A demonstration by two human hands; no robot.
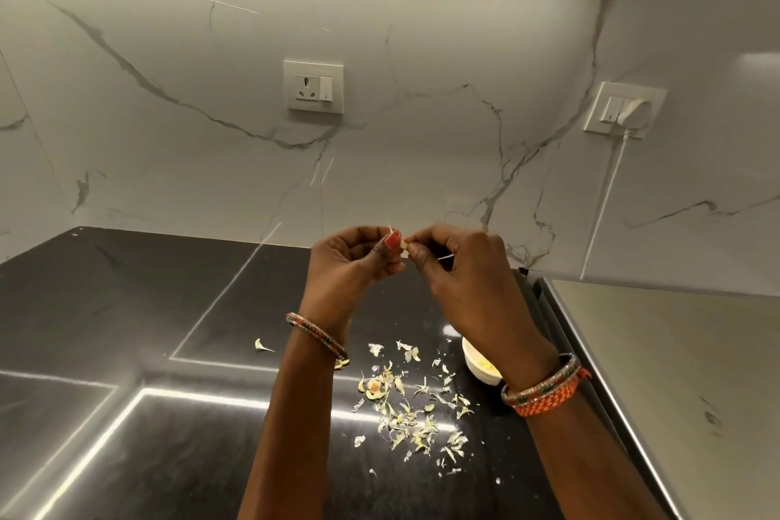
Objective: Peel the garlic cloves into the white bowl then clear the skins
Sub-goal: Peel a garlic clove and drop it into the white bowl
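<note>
Peeling is under way: left hand [350, 255] and right hand [456, 262] both pinch 1 garlic clove [404, 246] above the white bowl [475, 363]; next, strip its skin.

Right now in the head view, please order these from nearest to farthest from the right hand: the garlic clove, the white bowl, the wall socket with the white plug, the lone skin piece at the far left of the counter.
1. garlic clove: pinched at the right hand fingers.
2. white bowl: just below, under the wrist.
3. wall socket with the white plug and lone skin piece: too close to call.
</note>
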